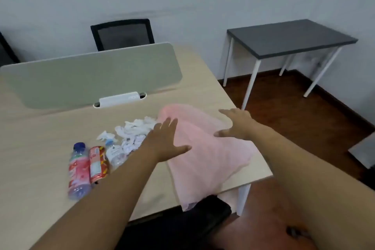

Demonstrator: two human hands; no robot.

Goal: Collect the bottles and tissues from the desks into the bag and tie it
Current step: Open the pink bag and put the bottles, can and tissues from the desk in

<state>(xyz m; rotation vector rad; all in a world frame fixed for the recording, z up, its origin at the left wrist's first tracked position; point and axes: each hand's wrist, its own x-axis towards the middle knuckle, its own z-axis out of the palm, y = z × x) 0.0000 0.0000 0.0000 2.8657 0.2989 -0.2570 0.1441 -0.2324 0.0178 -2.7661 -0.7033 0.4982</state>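
Observation:
A thin pink plastic bag [211, 154] lies flat on the beige desk [40, 148], its lower end hanging over the near edge. My left hand [164, 142] is spread open over the bag's left side. My right hand [237, 124] rests palm down, fingers apart, on its right side. Left of the bag lies a pile of crumpled white tissues [134, 130]. Near it lie a pink-labelled bottle with a blue cap [78, 170], a red can-shaped bottle [97, 163] and a clear crushed bottle [115, 153].
A grey-green divider panel [89, 75] stands across the desk behind the litter. A black mesh chair [121, 33] is behind it. A dark grey table with white legs [290, 36] stands at the right over a dark wood floor. A black chair seat [203, 215] sits below the desk edge.

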